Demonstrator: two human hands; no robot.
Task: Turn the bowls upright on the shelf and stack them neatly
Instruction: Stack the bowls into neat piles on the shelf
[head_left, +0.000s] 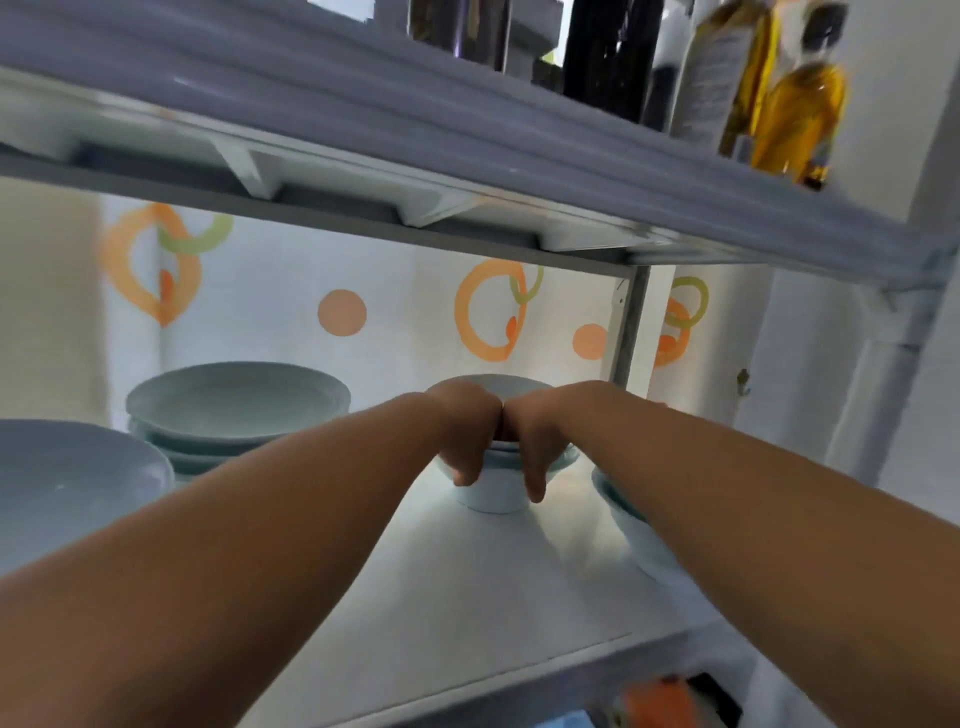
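Left hand (465, 426): gripping pale blue ceramic bowl stack (493, 493), 7 o'clock rim.
Right hand (535, 441): gripping 5 o'clock rim.
Orientation: upright, axis vertical.

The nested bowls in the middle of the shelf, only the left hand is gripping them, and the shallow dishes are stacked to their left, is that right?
Not quite. In the head view both hands grip the nested bowls: the left hand and the right hand sit side by side. The shallow dishes are stacked to their left.
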